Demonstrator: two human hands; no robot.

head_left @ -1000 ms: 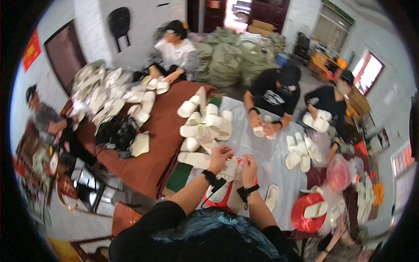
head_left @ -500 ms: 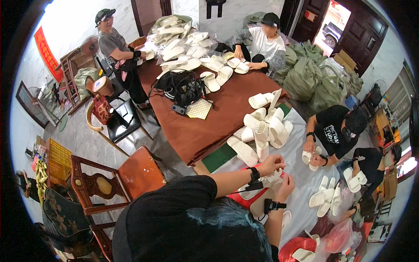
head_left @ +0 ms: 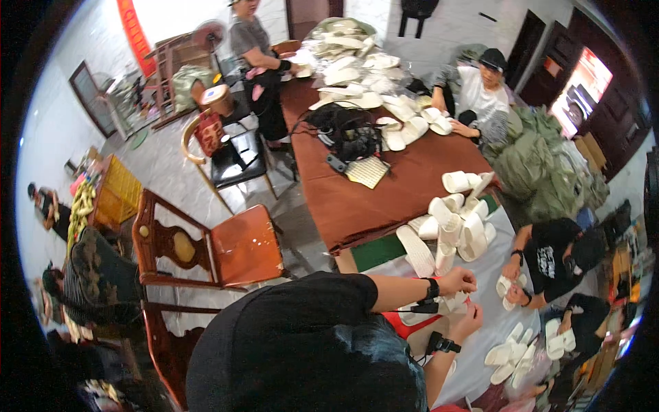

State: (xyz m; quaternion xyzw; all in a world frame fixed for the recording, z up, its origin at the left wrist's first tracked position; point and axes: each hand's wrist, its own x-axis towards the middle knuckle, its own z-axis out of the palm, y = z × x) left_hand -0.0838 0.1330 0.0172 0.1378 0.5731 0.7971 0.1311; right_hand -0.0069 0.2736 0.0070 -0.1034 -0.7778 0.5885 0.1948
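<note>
In front of my body, over the table's near side, my left hand (head_left: pixel 458 281) and my right hand (head_left: pixel 469 321) are close together, each with its fingers pinched. A small red strip (head_left: pixel 467 300) shows at the fingertips of my right hand. What my left fingers hold, if anything, is too small to make out. Below and between the hands lies a white slipper (head_left: pixel 452 302), partly covered by them. Red material (head_left: pixel 412 327) shows under my forearms. Beyond my left hand is a pile of white slippers (head_left: pixel 449 233).
A brown-covered table (head_left: pixel 384 199) bears black cables (head_left: pixel 343 130) and more slippers at its far end. Several people work around it. To the right, a co-worker's hands hold slippers (head_left: pixel 511 288). Wooden chairs (head_left: pixel 247 240) stand at left; green sacks (head_left: pixel 535 151) lie behind.
The view has shifted, so the scene sits further right and lower. My hands remain close together and pinched, with a slightly wider gap between them.
</note>
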